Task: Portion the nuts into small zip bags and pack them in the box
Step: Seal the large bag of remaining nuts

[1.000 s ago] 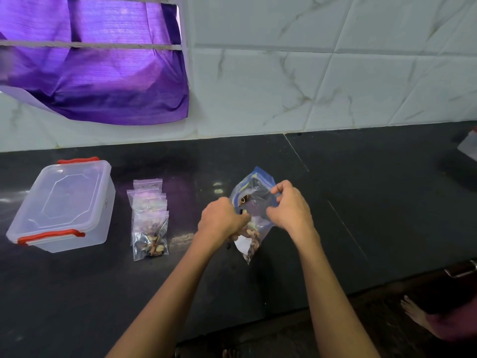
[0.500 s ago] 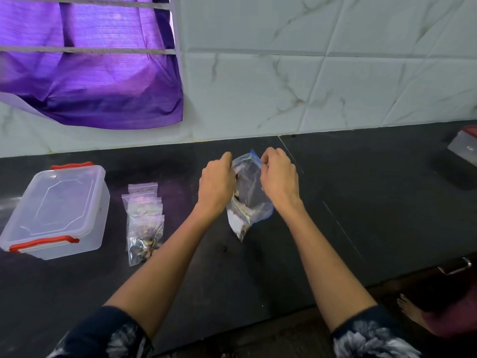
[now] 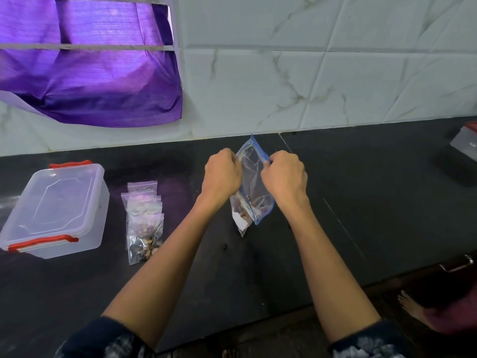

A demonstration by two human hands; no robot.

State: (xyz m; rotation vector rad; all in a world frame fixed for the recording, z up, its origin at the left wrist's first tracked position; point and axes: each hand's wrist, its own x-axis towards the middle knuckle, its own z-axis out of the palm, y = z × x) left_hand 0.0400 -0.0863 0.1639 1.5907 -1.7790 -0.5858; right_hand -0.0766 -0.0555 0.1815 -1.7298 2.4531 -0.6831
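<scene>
The left hand (image 3: 222, 175) and the right hand (image 3: 284, 177) are raised close together above the counter (image 3: 361, 202), each with its fingers curled and pinching one side of the blue-edged zip bag (image 3: 254, 182) near its top, so the bag hangs between them, tilted, with the nuts (image 3: 242, 210) gathered in its lower corner. The chief risk from here looks to be a spill: if the two hands pull the mouth apart unevenly, or one pinch slips on the slick plastic, the bag could tip and drop nuts on the dark counter, where they would be hard to spot. Whether the zip seam is open or sealed cannot be told. Both forearms reach forward from the body, nearly parallel, wrists bent slightly inward toward each other, knuckles up. To the left of the left hand, well apart from it, lies a stack of small zip bags (image 3: 144, 218), the nearest one already holding some nuts. Farther left again stands the clear box (image 3: 55, 210) with red clasps, its lid on, so nothing is packed into it right now. Beyond the hands rises the tiled wall (image 3: 335, 73).
</scene>
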